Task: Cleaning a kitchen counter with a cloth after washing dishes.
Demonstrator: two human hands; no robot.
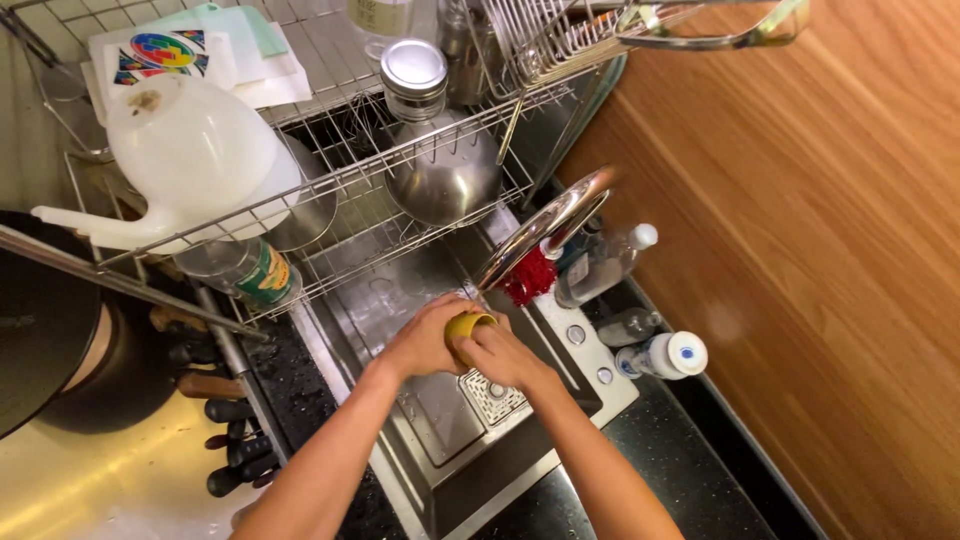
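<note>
A: Item 1, the small round mustard-yellow cup (466,326). Where was it logged?

B: Directly above the stainless steel sink basin (400,300), just above the square perforated drain cover (493,397). Both hands were on it. The left hand (425,340) was wrapped around its side, and the right hand (503,356) was closed over its lower side.

A: Progress entry?

B: Judged as mid-wash. The cup was over the sink, not on the wire dish rack (330,190) behind the sink. No running water or suds could be made out. Rinsing and racking looked left to do.

A: Condition of the cup?

B: Yellow outside, with a smooth rounded rim that looked glazed. It was tilted with its mouth toward the rack. Most of the body was hidden by the fingers, so residue could not be told.

A: Neighbouring stock?

B: On the rack behind the sink there was 1 white plastic jug (190,150), 1 steel bowl (443,180) and 1 lidded metal tin (413,75). To the right of the sink there was a red scrubber (528,280) and 3 clear bottles, 1 of them with a white cap (662,355). To the left of the sink there were dark-handled knives (235,440).
</note>
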